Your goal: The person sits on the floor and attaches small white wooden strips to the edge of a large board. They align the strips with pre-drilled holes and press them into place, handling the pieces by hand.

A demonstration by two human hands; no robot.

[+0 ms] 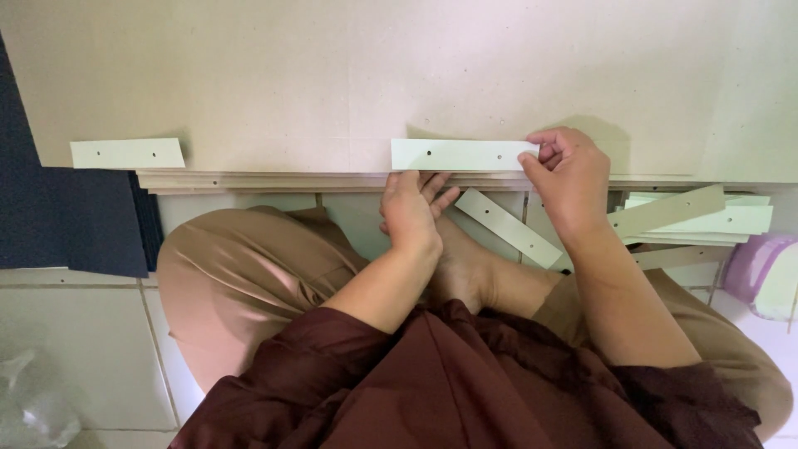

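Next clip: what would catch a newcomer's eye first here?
The pale green strip with punched holes, at centre on the edge of the big board stack, pinched at its right end by the right hand while the left hand rests just below. A matching strip lies far left; more strips pile at right.

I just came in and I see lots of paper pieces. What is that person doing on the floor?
A person sits on the tiled floor at the edge of a big stack of cardboard sheets. The right hand pinches the end of a pale green card strip with punched holes, laying it flat on the cardboard. The left hand rests against the stack's edge just below it. Another strip lies further left, and a pile of strips sits at the right.
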